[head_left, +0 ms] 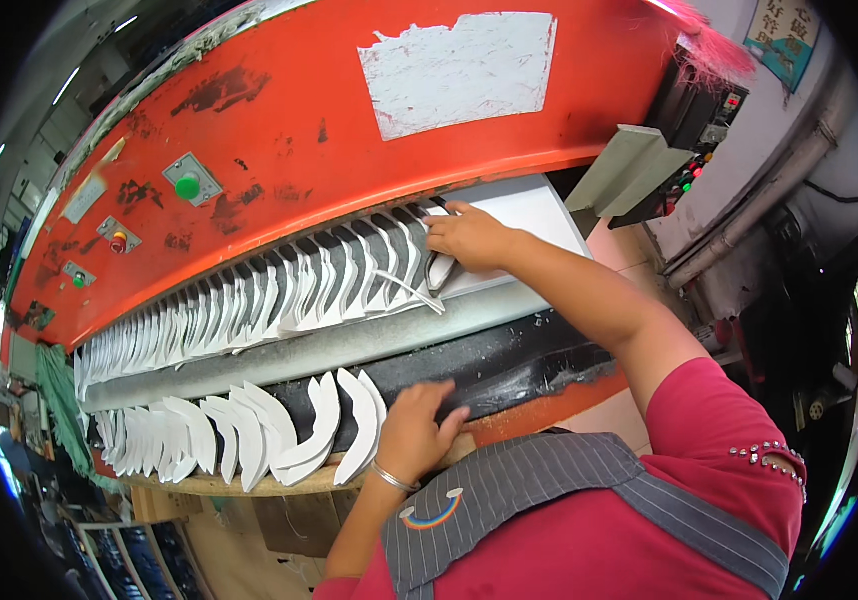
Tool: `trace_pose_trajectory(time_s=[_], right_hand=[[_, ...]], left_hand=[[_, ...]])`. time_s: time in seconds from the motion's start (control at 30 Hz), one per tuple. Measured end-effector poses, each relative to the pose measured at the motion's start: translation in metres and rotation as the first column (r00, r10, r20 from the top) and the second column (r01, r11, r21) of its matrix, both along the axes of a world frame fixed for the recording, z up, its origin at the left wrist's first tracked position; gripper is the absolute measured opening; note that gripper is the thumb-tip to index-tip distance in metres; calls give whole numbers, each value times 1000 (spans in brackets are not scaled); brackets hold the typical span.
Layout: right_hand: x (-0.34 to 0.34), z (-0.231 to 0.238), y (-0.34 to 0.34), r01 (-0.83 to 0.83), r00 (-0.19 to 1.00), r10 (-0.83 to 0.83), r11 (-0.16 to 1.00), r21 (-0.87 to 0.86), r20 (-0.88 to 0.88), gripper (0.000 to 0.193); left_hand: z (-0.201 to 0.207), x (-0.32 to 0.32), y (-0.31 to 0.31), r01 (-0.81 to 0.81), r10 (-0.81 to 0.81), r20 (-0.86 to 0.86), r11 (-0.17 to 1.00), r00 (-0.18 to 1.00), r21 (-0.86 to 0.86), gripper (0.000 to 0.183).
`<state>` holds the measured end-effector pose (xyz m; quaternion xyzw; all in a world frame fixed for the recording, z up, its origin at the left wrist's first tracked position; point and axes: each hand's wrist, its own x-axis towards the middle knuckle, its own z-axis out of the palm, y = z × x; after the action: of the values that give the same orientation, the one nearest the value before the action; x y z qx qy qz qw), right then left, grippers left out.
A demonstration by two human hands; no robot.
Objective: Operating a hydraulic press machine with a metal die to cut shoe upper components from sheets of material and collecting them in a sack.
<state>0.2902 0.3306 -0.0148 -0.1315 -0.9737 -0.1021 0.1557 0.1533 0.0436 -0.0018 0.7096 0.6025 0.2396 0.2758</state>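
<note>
1. Where the worker's body meets the bench, one grey pinstriped apron [519,480] with a rainbow motif, over a dark red top.
2. Left hand [417,432]: bangle at the wrist, thumb and fingers parted, nothing visible in its hold; beside the endmost piece, contact uncertain.
3. Curved white pieces [254,430], many: overlapping in a row along the front ledge, left of that hand. Hazard, as judged: a brush of hand or forearm could tip the row and spill pieces over the near edge.
4. Black surface [509,365], scuffed, behind the ledge; beyond it, a pale grey bar [349,345].
5. Slotted white material [314,318]: lies beyond the bar, long, with rows of curved dark gaps. One loose sliver [414,292] near its right end; could snag or get underneath if left.
6. Dark-edged curved form [441,270], at the right end of the slots, partly covered. Could overlap an existing gap if nudged askew.
7. Right hand [474,238]: fingers bent over the form's far end; grip cannot be told. Gravest risk, as judged: fingers pinched, should the beam lower.
8. Red machine beam [289,120], close behind and above; carries a green button [187,187] and a torn white sheet [459,75].
</note>
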Motion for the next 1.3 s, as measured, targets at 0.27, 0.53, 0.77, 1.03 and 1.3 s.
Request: trace_pose_trajectory(time_s=[0.27,0.53,0.77,1.03,1.3], right_hand=[[50,63,-97,-368,903,405,559,-743,-143,57],[56,3,-163,-279,946,178,18,-960,-272,57],[57,-24,-198,-400,880,-169,240,-884,-444,53],[57,-19,-205,-307,879,-257,336,-890,-401,31],[99,39,-151,-118,905,-268,586,-802,-330,45]], left_hand=[[-5,9,24,-150,-32,395,894,918,422,111],[-29,32,-5,-222,67,887,974,457,41,78],[-20,19,-17,-130,-38,793,981,608,147,69],[-20,-1,-14,85,-176,754,984,633,158,48],[-17,-45,-8,-339,14,889,927,457,160,23]])
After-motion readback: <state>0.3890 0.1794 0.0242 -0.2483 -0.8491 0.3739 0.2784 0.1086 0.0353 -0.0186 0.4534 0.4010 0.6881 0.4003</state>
